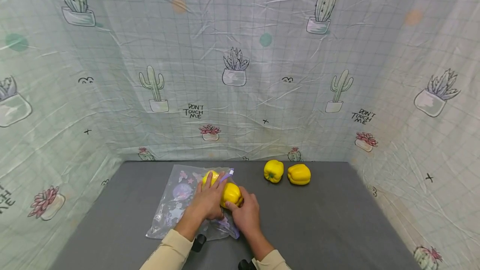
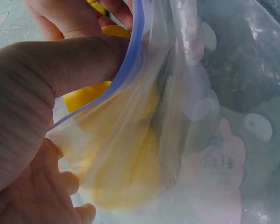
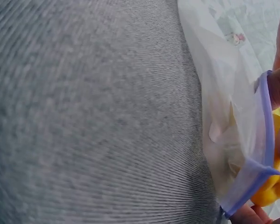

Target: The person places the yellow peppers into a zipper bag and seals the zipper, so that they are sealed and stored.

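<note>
A clear zip bag [image 1: 168, 211] with a purple zip edge and printed pastel figures lies on the table. My left hand [image 1: 204, 201] holds the bag at its mouth, the thumb hooked inside the purple edge in the left wrist view. Inside the bag, one yellow bell pepper [image 2: 123, 172] shows through the film. My right hand [image 1: 247, 216] grips another yellow bell pepper [image 1: 231, 195] at the bag's mouth. In the right wrist view this pepper [image 3: 270, 189] is partly hidden by the purple edge and the fingers.
Two more yellow bell peppers, one upright-looking [image 1: 273, 171] and one on its side [image 1: 299, 174], stand near the table's back edge, right of the bag. The dark grey table [image 1: 318, 224] is enclosed by a cactus-print curtain [image 1: 240, 107] behind and at both sides.
</note>
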`<state>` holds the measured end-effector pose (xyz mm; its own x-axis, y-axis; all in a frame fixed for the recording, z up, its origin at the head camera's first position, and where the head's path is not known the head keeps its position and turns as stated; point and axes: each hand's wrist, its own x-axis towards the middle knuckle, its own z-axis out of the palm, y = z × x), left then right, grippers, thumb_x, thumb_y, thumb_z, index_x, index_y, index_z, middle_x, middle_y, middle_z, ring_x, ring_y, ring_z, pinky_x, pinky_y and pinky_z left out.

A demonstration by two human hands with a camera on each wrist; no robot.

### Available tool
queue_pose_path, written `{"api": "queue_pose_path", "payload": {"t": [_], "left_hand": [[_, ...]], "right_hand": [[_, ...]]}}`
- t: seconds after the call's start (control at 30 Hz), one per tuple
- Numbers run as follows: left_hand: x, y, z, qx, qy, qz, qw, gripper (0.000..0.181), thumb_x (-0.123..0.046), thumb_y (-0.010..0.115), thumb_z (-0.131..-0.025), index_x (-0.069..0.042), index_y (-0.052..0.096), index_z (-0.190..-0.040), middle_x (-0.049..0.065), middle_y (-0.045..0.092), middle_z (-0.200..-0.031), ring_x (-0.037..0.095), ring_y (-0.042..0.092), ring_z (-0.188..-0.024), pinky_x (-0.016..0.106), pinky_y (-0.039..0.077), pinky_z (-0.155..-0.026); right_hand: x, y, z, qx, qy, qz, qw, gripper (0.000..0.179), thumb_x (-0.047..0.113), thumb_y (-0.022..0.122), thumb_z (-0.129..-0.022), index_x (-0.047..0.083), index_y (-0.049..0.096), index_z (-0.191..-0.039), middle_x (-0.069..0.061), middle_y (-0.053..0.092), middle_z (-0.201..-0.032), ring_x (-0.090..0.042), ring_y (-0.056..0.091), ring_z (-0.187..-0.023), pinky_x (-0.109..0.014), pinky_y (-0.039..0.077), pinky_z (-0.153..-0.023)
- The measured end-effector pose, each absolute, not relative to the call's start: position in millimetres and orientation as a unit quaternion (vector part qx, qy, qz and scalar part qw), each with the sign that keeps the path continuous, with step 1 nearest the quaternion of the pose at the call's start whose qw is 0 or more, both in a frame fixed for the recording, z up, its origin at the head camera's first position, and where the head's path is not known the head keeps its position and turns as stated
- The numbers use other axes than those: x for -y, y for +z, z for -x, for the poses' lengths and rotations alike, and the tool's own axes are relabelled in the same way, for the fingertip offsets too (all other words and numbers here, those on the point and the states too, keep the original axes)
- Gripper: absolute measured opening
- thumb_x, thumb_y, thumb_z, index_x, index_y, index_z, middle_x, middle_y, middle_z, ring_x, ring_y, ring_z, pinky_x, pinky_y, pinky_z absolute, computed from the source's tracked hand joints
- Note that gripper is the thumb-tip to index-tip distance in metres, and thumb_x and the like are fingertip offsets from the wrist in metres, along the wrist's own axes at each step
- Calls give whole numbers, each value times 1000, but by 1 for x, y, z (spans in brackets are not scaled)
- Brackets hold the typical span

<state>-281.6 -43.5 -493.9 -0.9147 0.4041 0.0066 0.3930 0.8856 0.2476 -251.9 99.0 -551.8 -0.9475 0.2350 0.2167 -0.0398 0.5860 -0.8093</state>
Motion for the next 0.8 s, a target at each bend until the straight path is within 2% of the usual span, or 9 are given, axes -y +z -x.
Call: {"api": "queue_pose_path", "payload": {"t": [0.13, 0.23, 0.3, 0.43, 0.57, 0.67, 0.8], "left_hand": [[43, -495, 283, -970, 129, -208, 18, 114, -24, 98, -63, -8, 38, -159, 10, 24, -174, 48, 17, -160, 71, 21, -125], [43, -495, 284, -969, 128, -209, 18, 114, -23, 98, -62, -8, 38, -159, 10, 24, -174, 48, 17, -160, 71, 20, -125], [43, -496, 284, -970, 125, -210, 18, 114, -22, 98, -62, -8, 38, -159, 10, 24, -174, 48, 18, -160, 71, 20, -125], [44, -497, 285, -970, 122, -208, 19, 114, -21, 97, -63, -8, 37, -159, 10, 24, -174, 46, 18, -160, 70, 20, -125], [45, -497, 285, -970, 126, -209, 20, 113, -20, 96, -64, -8, 37, -160, 10, 25, -174, 46, 19, -160, 71, 20, -125], [45, -497, 285, -969, 131, -210, 20, 113, -19, 96, -65, -8, 36, -160, 10, 25, -174, 46, 19, -160, 71, 19, -126], [45, -497, 285, -967, 135, -215, 18, 116, -20, 96, -65, -9, 34, -162, 10, 24, -174, 45, 18, -161, 70, 19, -126]], "right_hand": [[-99, -554, 254, 866, 473, 71, 143, 63, 18, 86, -84, 1, 60, -139, -16, 70, -110, -22, 63, -90, -40, 56, -82], [-99, -556, 255, 853, 497, 83, 138, 58, 10, 84, -83, -4, 57, -133, -21, 72, -113, -26, 71, -93, -46, 62, -86], [-99, -557, 255, 846, 508, 84, 137, 52, 7, 83, -84, -2, 57, -128, -21, 73, -113, -27, 72, -94, -47, 63, -86], [-99, -558, 257, 853, 496, 75, 146, 36, 8, 84, -84, 4, 58, -109, -14, 71, -100, -21, 68, -85, -42, 62, -79], [-99, -558, 258, 863, 476, 66, 156, 29, 11, 85, -84, 8, 60, -98, -9, 70, -91, -17, 65, -80, -37, 59, -73], [-99, -559, 259, 870, 463, 63, 156, 26, 15, 85, -85, 7, 67, -103, -8, 69, -91, -16, 63, -79, -34, 56, -71], [-99, -559, 259, 883, 443, 45, 150, 36, 19, 84, -86, 5, 74, -118, -8, 64, -87, -14, 56, -74, -30, 49, -65]]}}
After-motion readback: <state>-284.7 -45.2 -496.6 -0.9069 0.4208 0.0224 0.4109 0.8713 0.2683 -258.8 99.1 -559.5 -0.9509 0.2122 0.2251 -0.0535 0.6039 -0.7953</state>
